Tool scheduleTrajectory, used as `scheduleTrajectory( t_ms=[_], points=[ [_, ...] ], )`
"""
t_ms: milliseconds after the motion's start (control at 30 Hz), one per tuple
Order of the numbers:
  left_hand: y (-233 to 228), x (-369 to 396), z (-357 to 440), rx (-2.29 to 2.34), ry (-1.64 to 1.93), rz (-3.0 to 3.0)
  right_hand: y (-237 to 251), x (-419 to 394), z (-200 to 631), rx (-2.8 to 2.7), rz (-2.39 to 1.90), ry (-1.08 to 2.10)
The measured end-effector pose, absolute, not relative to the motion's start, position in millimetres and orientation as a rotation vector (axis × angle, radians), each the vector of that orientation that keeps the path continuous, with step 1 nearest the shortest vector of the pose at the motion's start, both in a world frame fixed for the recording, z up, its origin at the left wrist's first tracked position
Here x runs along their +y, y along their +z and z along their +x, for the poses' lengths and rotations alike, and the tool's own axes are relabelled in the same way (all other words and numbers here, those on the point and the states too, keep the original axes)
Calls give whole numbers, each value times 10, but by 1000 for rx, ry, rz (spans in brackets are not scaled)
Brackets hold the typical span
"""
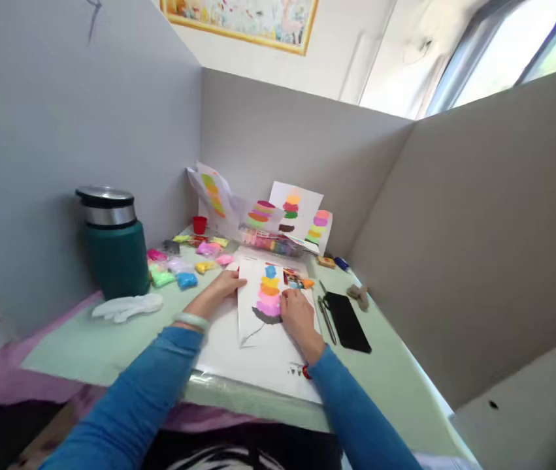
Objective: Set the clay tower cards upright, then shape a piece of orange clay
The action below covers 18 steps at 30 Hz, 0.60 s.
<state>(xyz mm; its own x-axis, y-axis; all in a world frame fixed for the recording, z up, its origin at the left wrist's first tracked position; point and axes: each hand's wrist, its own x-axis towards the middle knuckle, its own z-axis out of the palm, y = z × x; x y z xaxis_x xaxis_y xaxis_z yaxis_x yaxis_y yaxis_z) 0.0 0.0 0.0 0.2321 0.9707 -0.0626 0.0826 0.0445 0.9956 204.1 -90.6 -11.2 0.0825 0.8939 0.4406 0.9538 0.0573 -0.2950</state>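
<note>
Leftward, a green flask point(114, 245) stood clear of the work; the left hand point(221, 289) lay flat, pinning the sheet point(258, 307) at frame centre on the worktop point(86, 346); the right hand point(297, 314), fingers curled, pressed the pink clay point(268, 301), steadied thus; scissors point(325, 318) waited right.

One head-worn view here, looking forward and down from close above the pale green table point(86, 352), facing the corner of grey partition walls point(278, 137).
</note>
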Motion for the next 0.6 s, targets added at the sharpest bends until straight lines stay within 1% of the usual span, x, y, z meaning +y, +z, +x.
scheduleTrajectory(
  t_ms=[67,133,300,467,600],
  points=[
    [-26,44,-42,1132,1025,1335,-89,-914,2063,-1720,-1770,-228],
    [-43,74,-69,1125,1079,1323,-70,-918,2085,-1645,-1724,-222],
    [-19,50,-70,1061,1138,1233,-50,-909,2135,-1528,-1674,64],
    [61,-26,-71,1078,1165,1223,-57,-895,2163,-1445,-1512,143],
    [108,-69,-59,1080,1166,1205,-51,-870,2186,-1338,-1407,273]
  ],
)
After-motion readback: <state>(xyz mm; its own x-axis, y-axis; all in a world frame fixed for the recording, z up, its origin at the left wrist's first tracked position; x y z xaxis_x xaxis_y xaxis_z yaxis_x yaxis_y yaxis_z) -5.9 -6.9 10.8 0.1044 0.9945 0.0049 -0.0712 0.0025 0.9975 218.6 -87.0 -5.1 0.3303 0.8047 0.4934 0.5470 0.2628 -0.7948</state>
